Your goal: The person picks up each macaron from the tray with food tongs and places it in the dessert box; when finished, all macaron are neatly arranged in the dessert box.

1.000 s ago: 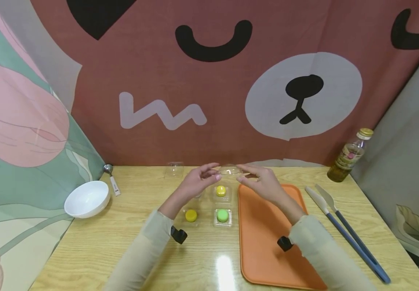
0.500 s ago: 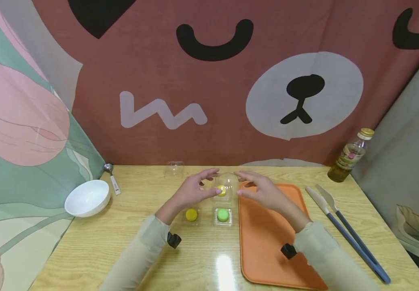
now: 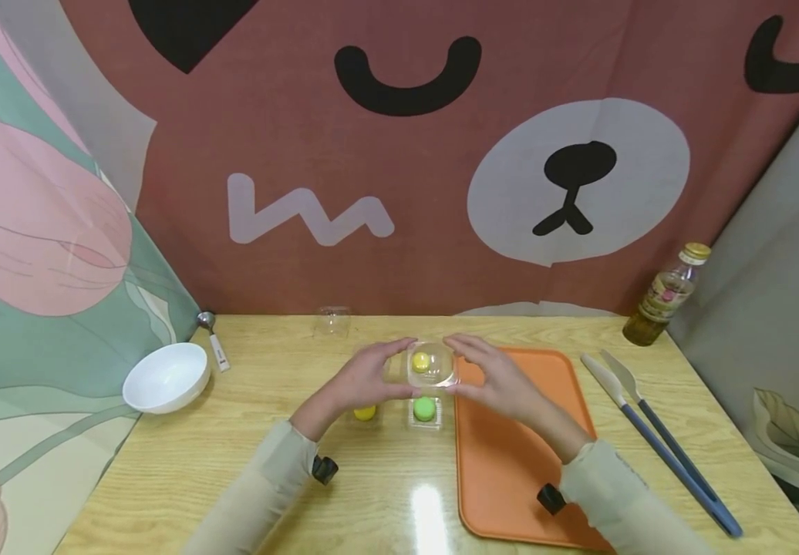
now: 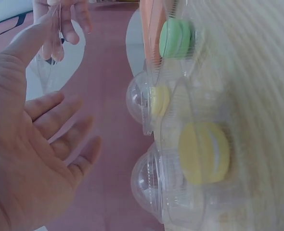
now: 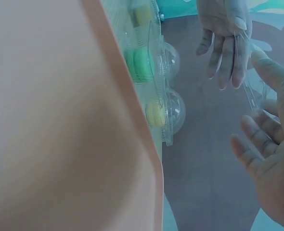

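Between my left hand (image 3: 366, 378) and right hand (image 3: 498, 378) is a clear plastic domed lid (image 3: 445, 373), gripped by its edges with thumbs and fingers at either side. It is raised above the table, and a yellow macaron (image 3: 421, 362) shows through it in the head view. Nearer me, a green macaron (image 3: 424, 408) sits in a clear ridged box. My left hand partly covers another yellow macaron (image 3: 365, 413) in the head view; the left wrist view shows this macaron (image 4: 204, 152) in its clear box. Clear domes (image 4: 146, 185) stand by the boxes.
An orange tray (image 3: 504, 501) lies to the right, partly under my right forearm. Beyond it are tongs (image 3: 677, 455) and a bottle (image 3: 663, 297). A white bowl (image 3: 166, 379) and a scoop (image 3: 214, 343) are at left. Another clear plastic piece (image 3: 333, 321) stands at the back.
Both hands have brought the lid nearer me, from the back of the table to above the yellow macaron. The lid has turned from nearly edge-on to facing the head camera.
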### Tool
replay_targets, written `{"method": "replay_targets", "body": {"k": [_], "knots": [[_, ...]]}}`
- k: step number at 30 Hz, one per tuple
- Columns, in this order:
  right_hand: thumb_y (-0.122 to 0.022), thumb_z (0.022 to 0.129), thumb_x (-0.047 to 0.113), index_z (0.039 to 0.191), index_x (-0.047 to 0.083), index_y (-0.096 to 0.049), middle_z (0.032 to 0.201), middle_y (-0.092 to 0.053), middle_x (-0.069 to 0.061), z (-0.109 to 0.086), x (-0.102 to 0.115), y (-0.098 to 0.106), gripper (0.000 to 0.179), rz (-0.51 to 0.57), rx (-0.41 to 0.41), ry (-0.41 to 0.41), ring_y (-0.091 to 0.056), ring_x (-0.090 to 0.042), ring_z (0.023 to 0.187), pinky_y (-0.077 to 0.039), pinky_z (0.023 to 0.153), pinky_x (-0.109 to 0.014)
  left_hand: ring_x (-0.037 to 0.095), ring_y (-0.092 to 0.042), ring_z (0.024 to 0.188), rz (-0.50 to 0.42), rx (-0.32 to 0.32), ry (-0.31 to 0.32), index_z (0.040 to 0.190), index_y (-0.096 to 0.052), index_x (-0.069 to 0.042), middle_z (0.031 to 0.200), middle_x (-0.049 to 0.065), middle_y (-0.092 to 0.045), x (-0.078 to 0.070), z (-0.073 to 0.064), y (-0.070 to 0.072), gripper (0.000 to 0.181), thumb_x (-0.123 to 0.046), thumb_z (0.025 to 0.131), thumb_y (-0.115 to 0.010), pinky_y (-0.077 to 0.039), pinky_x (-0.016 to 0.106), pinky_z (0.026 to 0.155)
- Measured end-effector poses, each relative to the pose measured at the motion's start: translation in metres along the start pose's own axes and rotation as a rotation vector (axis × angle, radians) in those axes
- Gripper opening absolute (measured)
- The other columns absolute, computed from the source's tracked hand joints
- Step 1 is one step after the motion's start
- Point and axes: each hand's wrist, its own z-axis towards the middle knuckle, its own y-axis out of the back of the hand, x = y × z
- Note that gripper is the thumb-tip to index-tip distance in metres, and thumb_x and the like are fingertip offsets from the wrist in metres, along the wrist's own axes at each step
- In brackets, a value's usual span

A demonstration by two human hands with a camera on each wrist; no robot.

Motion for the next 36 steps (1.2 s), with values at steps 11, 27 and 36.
{"method": "replay_targets", "body": {"k": [11,27,36], "knots": [[-0.083,0.082,0.043,0.148,0.013,-0.052,0.148,-0.054,-0.012,-0.006,0.001,-0.007,0.079,-0.078,0.045,-0.081,-0.053,-0.036,0.135,-0.046,0.106,-0.063,0.027,-0.054,0.135,0.138,-0.026,-0.034,0.151,-0.05,-0.019,0.143,0.001,-0.062,0.004,-0.008,-0.006,0.089,-0.06,0.079,-0.079,-0.041,0.05,0.115],[-0.078,0.083,0.054,0.146,0.007,-0.054,0.145,-0.056,-0.017,-0.015,-0.001,-0.034,0.081,-0.221,0.147,-0.081,-0.053,-0.037,0.135,-0.045,0.11,-0.057,0.031,-0.051,0.137,0.288,0.047,0.01,0.144,-0.058,-0.018,0.141,0.003,-0.064,0.003,-0.02,-0.015,0.083,-0.054,0.074,-0.085,-0.039,0.054,0.114],[-0.084,0.078,0.05,0.139,0.006,-0.06,0.134,-0.063,-0.012,-0.019,-0.004,-0.041,0.079,-0.322,0.152,-0.029,-0.057,-0.032,0.126,-0.05,0.106,-0.05,0.024,-0.053,0.132,0.45,0.061,-0.001,0.141,-0.06,-0.018,0.14,0.0,-0.064,0.004,-0.018,-0.031,0.084,-0.058,0.073,-0.084,-0.042,0.046,0.115]]}}
